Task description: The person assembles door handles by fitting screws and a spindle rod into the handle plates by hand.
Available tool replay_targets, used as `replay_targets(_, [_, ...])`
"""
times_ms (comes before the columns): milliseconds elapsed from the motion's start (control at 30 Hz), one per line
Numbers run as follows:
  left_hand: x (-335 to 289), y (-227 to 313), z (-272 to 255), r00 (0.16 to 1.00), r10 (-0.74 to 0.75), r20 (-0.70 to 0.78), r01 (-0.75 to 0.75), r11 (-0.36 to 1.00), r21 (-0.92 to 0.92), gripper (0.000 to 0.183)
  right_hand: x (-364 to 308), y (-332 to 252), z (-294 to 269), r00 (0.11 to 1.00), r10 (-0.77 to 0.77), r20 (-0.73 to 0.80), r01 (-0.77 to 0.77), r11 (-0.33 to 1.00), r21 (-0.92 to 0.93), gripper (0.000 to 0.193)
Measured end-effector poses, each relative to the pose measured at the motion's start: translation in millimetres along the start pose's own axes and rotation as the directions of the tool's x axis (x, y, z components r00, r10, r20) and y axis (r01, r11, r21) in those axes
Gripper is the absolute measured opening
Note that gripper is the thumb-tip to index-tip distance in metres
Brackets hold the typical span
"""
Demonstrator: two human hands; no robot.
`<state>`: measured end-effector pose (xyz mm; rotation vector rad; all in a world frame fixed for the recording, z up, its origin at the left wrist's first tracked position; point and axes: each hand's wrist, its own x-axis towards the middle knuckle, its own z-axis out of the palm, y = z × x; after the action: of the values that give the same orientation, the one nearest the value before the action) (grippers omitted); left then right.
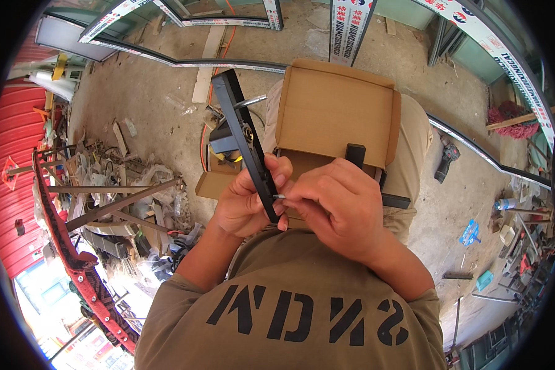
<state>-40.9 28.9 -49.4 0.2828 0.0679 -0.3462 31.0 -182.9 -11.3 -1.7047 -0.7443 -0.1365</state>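
From where I stand: L hand [237, 206] clamped round lower part of long black plate [248, 142], tilted, prob. so R can get at its face. R hand [345, 213] fingertips pinched tog. on small metal pin [279, 197] nr plate's low end. Open cardboard box [336, 111] at knees [414, 132], prob. keeps parts handy.

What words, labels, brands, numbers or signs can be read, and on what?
I won't copy wording; here is where it stands.
Olive shirt: large black letters, clear.
White-faced frame strips: red and black lettering, partly clear.
Blue-and-white can: any print too small.
Flat blue piece: likewise unreadable.
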Motion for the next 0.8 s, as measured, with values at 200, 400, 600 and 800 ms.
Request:
replay_targets(200, [1, 1, 0, 1.0, -0.017, -0.008, 0.017, 1.0, 0.023, 0.062, -3, 1, 0, 0.994, 0.067, 0.089, -0.059, 0.995, -0.084, 0.02])
replay_targets(400, [2, 0, -7, 0.996, -0.029, 0.088, 0.02, 0.995, 0.099, 0.059, 3, -8, -4, 0.978, 0.159, 0.132, -0.17, 0.983, 0.071, 0.026])
replay_targets(600, [3, 1, -8, 0.994, -0.041, 0.105, 0.033, 0.997, 0.07, 0.058, -4, 0, -11, 0.961, 0.116, 0.251, -0.09, 0.99, -0.113, 0.033])
replay_targets(800, [2, 0, -8, 0.993, -0.018, 0.113, 0.014, 0.999, 0.041, 0.056, -7, 3, -1, 0.976, 0.086, 0.201, -0.092, 0.996, 0.018, 0.036])
